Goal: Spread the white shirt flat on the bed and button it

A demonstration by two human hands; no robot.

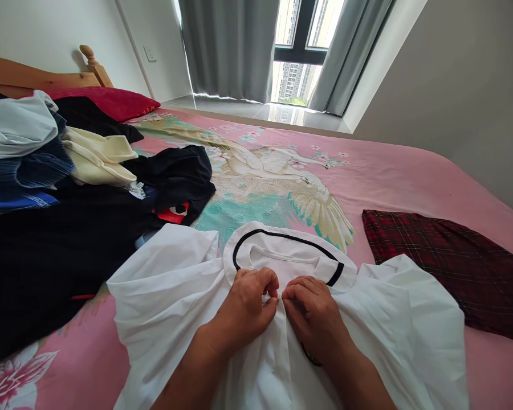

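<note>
A white shirt (175,285) with a black stripe along its round collar (290,238) lies spread front-up on the bed, short sleeves out to both sides. Just below the collar opening, my left hand (252,299) pinches the left edge of the shirt's front. Close beside it, my right hand (312,310) pinches the other edge, its fingertips almost meeting those of the left. Whatever small fastening lies between the fingertips is hidden. Part of a dark trim shows under my right wrist.
To the left sits a heap of clothes: a black garment (60,245), a cream one (98,156), a light grey one (17,125). A dark red plaid garment (448,267) lies at the right. Behind are a red pillow (106,102) and grey curtains (231,51).
</note>
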